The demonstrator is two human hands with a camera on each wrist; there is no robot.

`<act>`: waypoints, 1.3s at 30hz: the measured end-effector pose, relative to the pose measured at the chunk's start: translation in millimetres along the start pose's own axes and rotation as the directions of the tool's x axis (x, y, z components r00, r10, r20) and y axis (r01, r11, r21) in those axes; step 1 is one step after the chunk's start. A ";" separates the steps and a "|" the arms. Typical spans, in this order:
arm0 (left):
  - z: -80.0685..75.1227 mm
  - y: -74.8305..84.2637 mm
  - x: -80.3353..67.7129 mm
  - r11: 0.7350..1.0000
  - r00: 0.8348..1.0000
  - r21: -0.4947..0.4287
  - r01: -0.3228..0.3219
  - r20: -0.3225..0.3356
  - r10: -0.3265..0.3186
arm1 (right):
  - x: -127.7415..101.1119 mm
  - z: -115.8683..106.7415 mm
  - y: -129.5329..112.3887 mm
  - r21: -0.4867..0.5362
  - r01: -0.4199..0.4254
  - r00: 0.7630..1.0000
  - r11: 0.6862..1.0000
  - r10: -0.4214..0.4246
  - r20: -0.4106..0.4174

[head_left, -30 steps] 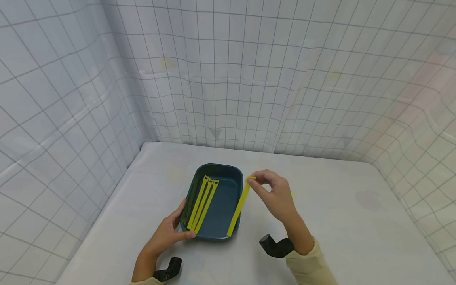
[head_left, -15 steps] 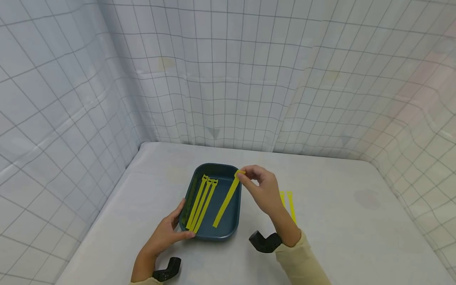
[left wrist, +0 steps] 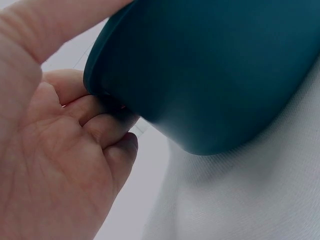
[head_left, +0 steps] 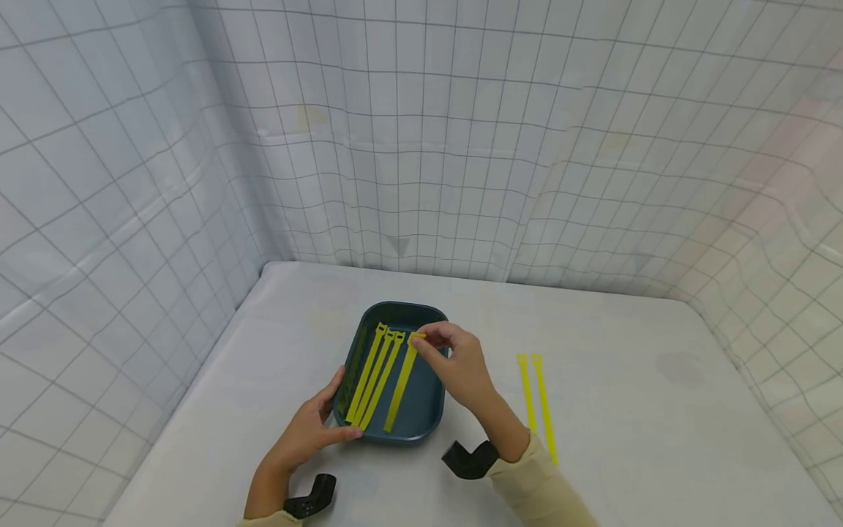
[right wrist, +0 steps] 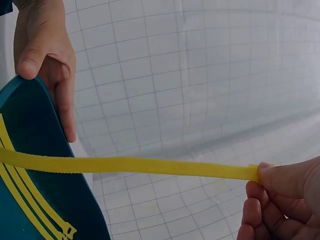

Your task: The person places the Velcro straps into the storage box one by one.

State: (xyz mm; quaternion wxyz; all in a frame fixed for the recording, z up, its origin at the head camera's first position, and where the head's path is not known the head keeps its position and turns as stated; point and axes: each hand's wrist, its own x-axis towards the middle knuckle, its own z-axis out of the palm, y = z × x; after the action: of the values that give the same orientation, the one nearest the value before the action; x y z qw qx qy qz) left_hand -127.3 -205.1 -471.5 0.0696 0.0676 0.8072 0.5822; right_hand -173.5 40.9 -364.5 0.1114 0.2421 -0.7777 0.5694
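Nearest us, black wrist mounts (head_left: 469, 460) ride on both forearms above the white table (head_left: 645, 439). Two loose yellow straps (head_left: 535, 399) lie side by side on the table, well right of the tray and apart from both hands.

Our left hand (head_left: 304, 432) grips the near left corner of the dark teal tray (head_left: 421, 410): thumb over the rim, fingers (left wrist: 100, 125) curled under the wall, as the left wrist view shows.

Three yellow straps (head_left: 372, 377) rest together along the tray's left side.

Our right hand (head_left: 461, 366) hangs over the tray's far right part, thumb and fingers (right wrist: 260, 200) pinching the head end of a fourth yellow strap (head_left: 399, 384). It slants down inside the tray, just beside the three.

Beyond, gridded white curtain (head_left: 421, 146) walls the table in.
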 end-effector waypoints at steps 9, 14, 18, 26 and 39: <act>0.0 1.9 0.3 1.000 1.000 -0.007 0.011 0.002 -0.011 | -3.1 13.1 0.8 0.004 0.032 0.999 0.999 -0.032 0.021; -0.1 2.0 0.0 1.000 1.000 -0.007 0.001 0.003 -0.001 | 0.7 19.4 12.5 -0.030 0.039 0.999 0.999 -0.039 0.018; -0.3 2.1 0.6 1.000 1.000 -0.003 -0.005 0.004 0.005 | 5.9 22.5 21.5 -0.033 -0.006 1.000 0.999 0.007 0.016; 0.0 1.8 0.6 1.000 1.000 -0.008 0.002 0.001 -0.002 | 11.0 25.5 36.7 -0.028 -0.057 0.998 0.998 0.058 0.031; 0.6 3.4 0.3 1.000 1.000 -0.011 0.018 0.001 -0.018 | 26.1 26.8 68.6 -0.175 -0.105 0.984 0.979 0.128 0.126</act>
State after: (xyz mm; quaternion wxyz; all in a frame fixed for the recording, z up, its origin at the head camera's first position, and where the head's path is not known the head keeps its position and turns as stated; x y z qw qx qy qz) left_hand -127.3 -203.4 -468.5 0.0755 0.0602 0.8047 0.5858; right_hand -227.7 25.3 -418.6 0.0445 0.2244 -0.8415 0.4895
